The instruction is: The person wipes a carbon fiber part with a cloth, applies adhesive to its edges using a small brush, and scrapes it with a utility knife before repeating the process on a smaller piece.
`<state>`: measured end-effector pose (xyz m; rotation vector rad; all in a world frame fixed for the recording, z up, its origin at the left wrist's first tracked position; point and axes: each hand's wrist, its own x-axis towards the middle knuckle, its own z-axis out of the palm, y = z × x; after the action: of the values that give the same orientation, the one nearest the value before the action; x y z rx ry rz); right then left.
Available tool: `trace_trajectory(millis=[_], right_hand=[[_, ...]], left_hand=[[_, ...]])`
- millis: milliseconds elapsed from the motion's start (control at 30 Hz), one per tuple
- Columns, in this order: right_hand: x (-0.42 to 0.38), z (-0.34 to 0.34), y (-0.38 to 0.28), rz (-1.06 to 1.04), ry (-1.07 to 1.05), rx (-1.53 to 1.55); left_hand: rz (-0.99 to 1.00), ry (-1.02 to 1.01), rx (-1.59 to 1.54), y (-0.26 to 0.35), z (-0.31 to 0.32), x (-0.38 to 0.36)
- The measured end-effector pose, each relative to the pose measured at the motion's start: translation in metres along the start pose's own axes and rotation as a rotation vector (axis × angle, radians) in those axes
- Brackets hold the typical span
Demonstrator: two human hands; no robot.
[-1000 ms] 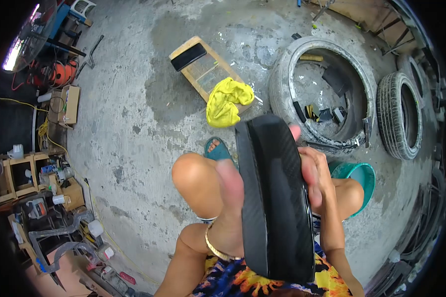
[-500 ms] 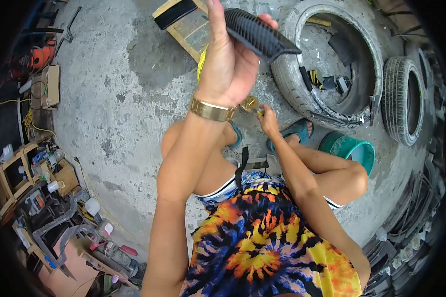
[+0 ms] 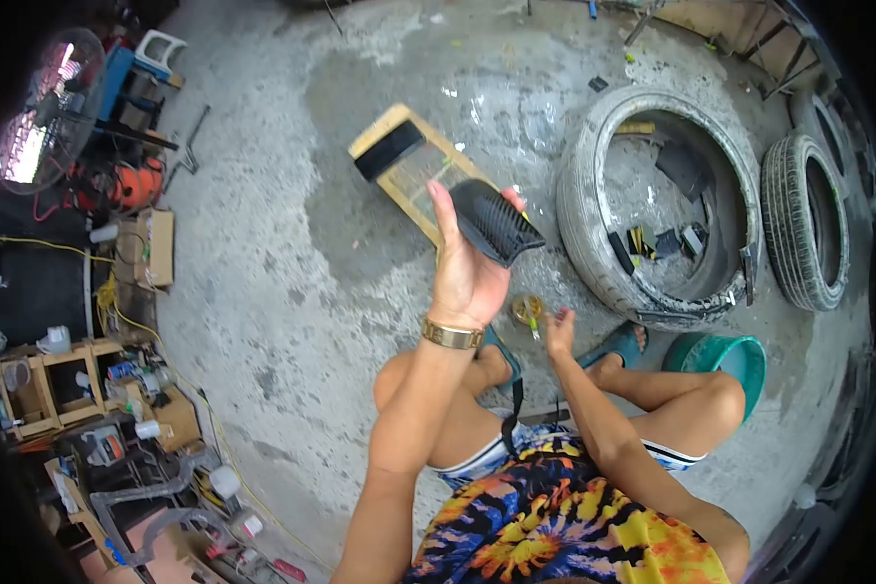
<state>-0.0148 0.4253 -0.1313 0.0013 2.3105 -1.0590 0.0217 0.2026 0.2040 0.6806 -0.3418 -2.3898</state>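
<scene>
My left hand [image 3: 469,284], with a gold watch on the wrist, is raised and grips a curved black ribbed piece [image 3: 497,222] between thumb and fingers. A small round container [image 3: 527,310] of amber-coloured stuff sits on the floor, with a thin green-and-white handle [image 3: 533,330] leaning out of it. Just right of that handle is my right hand [image 3: 561,333], its fingers loosely apart and nothing visible in them. Beyond my left hand lies a wooden-framed board [image 3: 392,119] with a flat black block [image 3: 390,151] on its far end.
A large cut tire [image 3: 586,251] lies at the right with dark scraps inside, and another tire [image 3: 786,224] stands beside it. A teal bucket [image 3: 757,362] is near my right knee. Tools, a wooden rack [image 3: 44,389] and a yellow cord [image 3: 226,443] line the left side.
The view has shifted, showing more floor ahead. My left hand has lowered with the black piece. My right hand has let go of the thin handle, which now rests in the container.
</scene>
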Motion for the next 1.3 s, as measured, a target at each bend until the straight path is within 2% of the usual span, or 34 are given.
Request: trace_trajectory(millis=[33,100,233,300,367,400,467,500,567,700,767,800,867,900,967,1000,1033,1100,1233,1300], right_hand=[[-0.001,-0.002,-0.022,-0.014,0.006,0.029],[-0.008,-0.033,-0.066,-0.233,-0.003,0.256],[-0.073,-0.105,-0.260,-0.705,0.027,0.495],[-0.097,-0.122,-0.323,-1.001,0.081,0.540],[-0.115,-0.129,-0.362,-1.199,0.133,0.399],[-0.118,-0.123,-0.370,-1.199,0.143,0.402],[-0.117,-0.115,-0.378,-1.240,0.356,-0.023],[-0.112,-0.112,-0.374,-1.239,0.363,-0.020],[-0.100,-0.106,-0.363,-1.108,0.341,0.064],[-0.075,-0.109,-0.351,-1.053,0.342,0.189],[-0.047,-0.114,-0.346,-1.006,0.551,0.166],[-0.037,-0.119,-0.341,-1.005,0.552,0.166],[-0.021,-0.129,-0.328,-0.857,0.202,0.356],[-0.022,-0.137,-0.323,-0.860,0.200,0.351],[-0.038,-0.156,-0.314,-1.031,0.025,0.163],[-0.046,-0.164,-0.311,-1.133,-0.030,0.037],[-0.059,-0.170,-0.313,-1.137,-0.025,0.039],[-0.083,-0.180,-0.319,-1.291,-0.223,-0.111],[-0.098,-0.186,-0.325,-1.382,-0.317,-0.159],[-0.100,-0.185,-0.322,-1.402,-0.324,-0.093]], left_hand=[[-0.002,-0.009,-0.027,-0.001,-0.001,0.000],[-0.006,-0.035,-0.045,-0.001,-0.004,0.003],[0.041,-0.016,-0.039,-0.011,-0.003,0.001],[0.144,-0.043,-0.002,-0.020,-0.007,0.003],[0.179,0.002,0.027,-0.030,0.002,0.001],[0.186,0.051,-0.031,-0.032,0.009,-0.004],[0.242,0.114,-0.072,-0.036,0.028,-0.014],[0.239,0.109,-0.069,-0.037,0.028,-0.014],[0.223,0.067,-0.041,-0.039,0.024,-0.013],[0.274,0.166,0.022,-0.050,0.012,0.003],[0.276,0.170,0.036,-0.046,0.010,0.004],[0.210,0.106,0.038,-0.042,0.009,0.003],[0.138,0.007,0.061,-0.040,-0.002,0.009],[0.139,0.009,0.055,-0.040,-0.004,0.012],[0.023,0.071,-0.006,-0.038,-0.006,0.014],[0.024,0.036,0.050,-0.037,-0.007,0.013],[0.025,0.030,0.051,-0.036,-0.007,0.011],[-0.015,-0.087,0.038,-0.037,-0.003,0.006],[-0.086,0.022,0.066,-0.038,0.007,-0.001],[-0.080,-0.016,0.055,-0.038,0.009,-0.005]])
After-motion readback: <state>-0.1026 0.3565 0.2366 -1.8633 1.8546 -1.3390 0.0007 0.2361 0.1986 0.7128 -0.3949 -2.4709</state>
